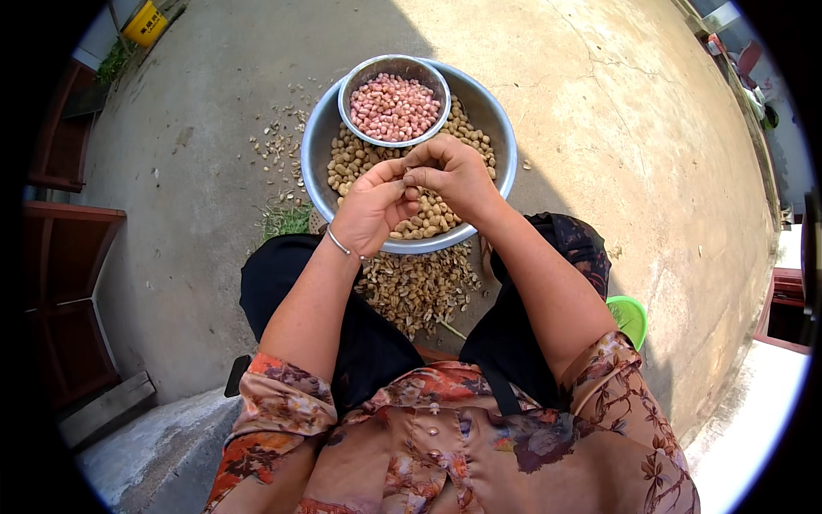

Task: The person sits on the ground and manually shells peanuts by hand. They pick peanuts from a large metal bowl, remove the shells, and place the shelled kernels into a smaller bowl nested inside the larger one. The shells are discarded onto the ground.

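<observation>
My left hand (376,209) and my right hand (453,177) meet fingertip to fingertip above a large metal basin (507,151). Pinched between them is a small thing that looks like a peanut, mostly hidden by the fingers. Unshelled peanuts (427,218) lie in the basin below both hands. At the basin's far side, a smaller metal bowl (345,106) rests on the peanuts and against the rim. It holds shelled pink peanut kernels (395,108). My left wrist wears a thin metal bangle (337,241).
Broken peanut shells (417,289) are heaped on the ground between my legs, with more scattered shells (279,144) left of the basin. A green plastic basin (632,318) sits by my right knee. Concrete ground (642,160) surrounds me; a yellow bucket (146,24) stands far left.
</observation>
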A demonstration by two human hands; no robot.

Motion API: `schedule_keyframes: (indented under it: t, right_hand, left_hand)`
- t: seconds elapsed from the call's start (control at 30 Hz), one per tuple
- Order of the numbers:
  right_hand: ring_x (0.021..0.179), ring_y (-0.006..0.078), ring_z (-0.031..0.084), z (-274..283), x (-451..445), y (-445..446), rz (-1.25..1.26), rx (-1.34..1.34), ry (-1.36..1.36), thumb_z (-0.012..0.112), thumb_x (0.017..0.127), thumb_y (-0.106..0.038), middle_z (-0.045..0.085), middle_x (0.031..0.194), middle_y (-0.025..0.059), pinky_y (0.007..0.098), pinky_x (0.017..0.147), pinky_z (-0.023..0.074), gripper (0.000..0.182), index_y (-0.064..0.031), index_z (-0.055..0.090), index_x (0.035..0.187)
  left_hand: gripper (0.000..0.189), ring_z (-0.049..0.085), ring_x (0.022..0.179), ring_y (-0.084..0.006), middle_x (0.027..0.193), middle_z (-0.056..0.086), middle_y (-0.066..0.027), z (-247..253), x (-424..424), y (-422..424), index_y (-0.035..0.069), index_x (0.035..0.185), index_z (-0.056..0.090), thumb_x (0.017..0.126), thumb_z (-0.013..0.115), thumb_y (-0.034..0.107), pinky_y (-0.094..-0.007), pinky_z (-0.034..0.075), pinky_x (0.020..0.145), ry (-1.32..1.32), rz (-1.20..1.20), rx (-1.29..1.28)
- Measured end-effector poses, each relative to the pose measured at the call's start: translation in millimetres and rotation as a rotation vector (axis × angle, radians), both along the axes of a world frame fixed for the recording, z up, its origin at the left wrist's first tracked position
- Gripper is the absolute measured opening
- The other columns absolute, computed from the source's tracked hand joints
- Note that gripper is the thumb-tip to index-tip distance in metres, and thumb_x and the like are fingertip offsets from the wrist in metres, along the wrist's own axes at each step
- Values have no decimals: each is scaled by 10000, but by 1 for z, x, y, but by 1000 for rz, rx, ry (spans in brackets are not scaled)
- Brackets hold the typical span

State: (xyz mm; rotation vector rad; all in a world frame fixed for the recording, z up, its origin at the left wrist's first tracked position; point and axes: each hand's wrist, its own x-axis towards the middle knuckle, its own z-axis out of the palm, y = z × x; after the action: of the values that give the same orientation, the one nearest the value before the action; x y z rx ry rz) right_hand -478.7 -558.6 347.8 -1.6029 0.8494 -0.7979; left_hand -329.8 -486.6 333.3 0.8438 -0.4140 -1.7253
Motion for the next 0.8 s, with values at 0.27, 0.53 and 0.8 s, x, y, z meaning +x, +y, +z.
schedule_keyframes:
  t: [0.27,0.53,0.8]
  right_hand:
    - [818,122,603,17,1,11,319,624,-221,619,847,-117,610,888,53,249,718,505,189,-23,566,1003]
    - [810,190,648,-11,27,21,333,-77,409,614,827,-97,677,876,116,308,738,504,175,-14,651,977]
    - [908,310,601,-61,57,26,283,-565,611,574,753,-70,606,945,121,419,758,503,183,-70,616,931]
  left_hand:
    - [214,569,780,-123,958,600,-72,-16,40,-4,11,1096,529,902,439,0,-254,509,685,-63,408,128]
    - [336,593,783,-148,1031,603,-87,-10,58,-1,31,1102,540,821,389,-73,-251,516,641,-241,592,149]
    - [327,577,748,-119,1005,587,-66,-14,62,-2,33,1092,547,821,391,-61,-220,497,590,-217,588,170]
